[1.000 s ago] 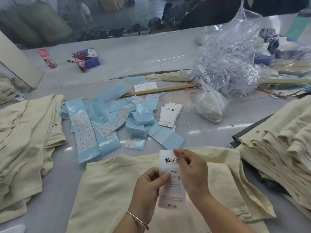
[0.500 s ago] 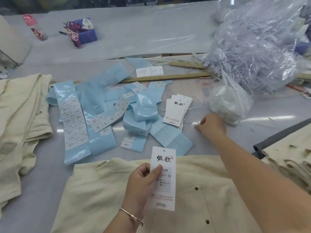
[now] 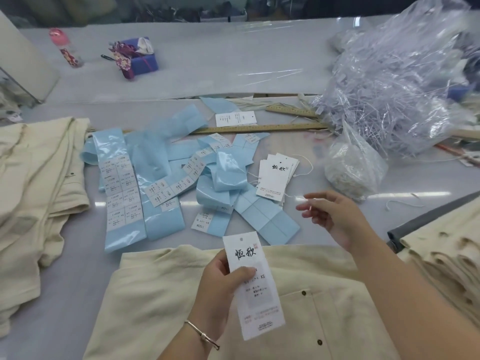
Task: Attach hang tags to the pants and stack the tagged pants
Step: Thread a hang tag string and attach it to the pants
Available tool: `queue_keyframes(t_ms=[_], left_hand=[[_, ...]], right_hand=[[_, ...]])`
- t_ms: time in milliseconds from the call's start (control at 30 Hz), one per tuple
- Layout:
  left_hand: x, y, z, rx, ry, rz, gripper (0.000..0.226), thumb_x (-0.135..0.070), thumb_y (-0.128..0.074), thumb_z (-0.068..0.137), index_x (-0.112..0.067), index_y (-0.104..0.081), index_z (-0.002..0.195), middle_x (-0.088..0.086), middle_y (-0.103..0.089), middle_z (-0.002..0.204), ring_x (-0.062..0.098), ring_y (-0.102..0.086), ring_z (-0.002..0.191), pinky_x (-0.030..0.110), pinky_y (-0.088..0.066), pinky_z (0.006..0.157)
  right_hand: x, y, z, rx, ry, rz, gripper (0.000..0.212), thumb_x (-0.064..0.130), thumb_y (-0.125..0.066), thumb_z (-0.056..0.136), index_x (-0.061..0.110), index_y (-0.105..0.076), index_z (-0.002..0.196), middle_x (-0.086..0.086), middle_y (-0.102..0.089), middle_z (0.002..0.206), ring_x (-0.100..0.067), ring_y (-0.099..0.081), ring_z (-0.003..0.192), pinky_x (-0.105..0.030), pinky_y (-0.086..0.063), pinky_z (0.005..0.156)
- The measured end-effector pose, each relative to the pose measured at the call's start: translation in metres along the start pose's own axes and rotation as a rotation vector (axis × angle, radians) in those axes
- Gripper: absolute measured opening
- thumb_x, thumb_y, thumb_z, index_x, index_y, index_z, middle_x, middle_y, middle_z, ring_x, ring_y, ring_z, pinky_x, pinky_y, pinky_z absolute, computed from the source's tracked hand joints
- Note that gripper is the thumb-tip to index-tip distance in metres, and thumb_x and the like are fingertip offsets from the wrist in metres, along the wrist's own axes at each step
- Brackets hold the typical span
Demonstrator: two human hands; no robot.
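Now the left hand (image 3: 220,284) pinches a hang tag (image 3: 253,287) — right hand (image 3: 335,216) pinches a white string (image 3: 293,196).

Landmark: pants (image 3: 233,307) spread flat on the table (image 3: 65,320), nearest the viewer.
- Above the pants: hang tag (image 3: 253,287), gripped by the left hand (image 3: 220,284).
- Over the pants' far right corner: right hand (image 3: 335,216), pinching a string (image 3: 293,196).
- Behind the pants: sticker strips (image 3: 155,183); right of them a pile of hang tags (image 3: 276,179).
- Behind and right of the pants: small bag (image 3: 350,170), with a big bag of plastic fasteners (image 3: 389,87) behind it.
- Beyond the strips: 2 rulers (image 3: 259,128).
- Left of the pants: heap of pants (image 3: 33,190).
- Right of the pants: stack of pants (image 3: 446,245).
- Far behind, left: bottle (image 3: 65,48), box (image 3: 140,58).
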State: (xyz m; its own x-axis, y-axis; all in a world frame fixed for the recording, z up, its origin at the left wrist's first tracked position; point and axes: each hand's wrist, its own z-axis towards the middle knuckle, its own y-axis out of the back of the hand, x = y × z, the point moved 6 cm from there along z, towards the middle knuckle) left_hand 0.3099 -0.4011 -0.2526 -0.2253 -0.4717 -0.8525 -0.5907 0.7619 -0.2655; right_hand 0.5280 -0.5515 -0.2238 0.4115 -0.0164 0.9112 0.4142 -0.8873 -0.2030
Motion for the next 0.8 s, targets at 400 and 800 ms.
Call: queue_keyframes(t_ms=[400,800], left_hand=[[-0.049,-0.009,-0.078,-0.071,-0.432,0.415,0.026,-0.038,-0.067,0.079,-0.012,-0.063,0.078,0.011,-0.066,0.069,0.018,-0.059,0.059,0.033,-0.048,0.057],[-0.068,-0.019,-0.165,-0.107,-0.665,0.515,0.012,-0.034,-0.067,0.077,-0.024,-0.071,0.074,-0.003,-0.069,0.063,0.016,-0.063,0.057,0.026,-0.048,0.053]], right_hand=[[0.029,-0.056,-0.154,0.087,0.359,-0.399,0.01,-0.005,-0.066,0.084,0.003,-0.071,0.079,-0.013,-0.072,0.067,-0.018,-0.064,0.056,-0.023,-0.049,0.053],[0.017,-0.092,-0.254,-0.064,0.692,-0.369,0.023,0.0,-0.073,0.08,0.023,-0.074,0.081,0.006,-0.073,0.073,-0.014,-0.07,0.066,-0.027,-0.058,0.063]])
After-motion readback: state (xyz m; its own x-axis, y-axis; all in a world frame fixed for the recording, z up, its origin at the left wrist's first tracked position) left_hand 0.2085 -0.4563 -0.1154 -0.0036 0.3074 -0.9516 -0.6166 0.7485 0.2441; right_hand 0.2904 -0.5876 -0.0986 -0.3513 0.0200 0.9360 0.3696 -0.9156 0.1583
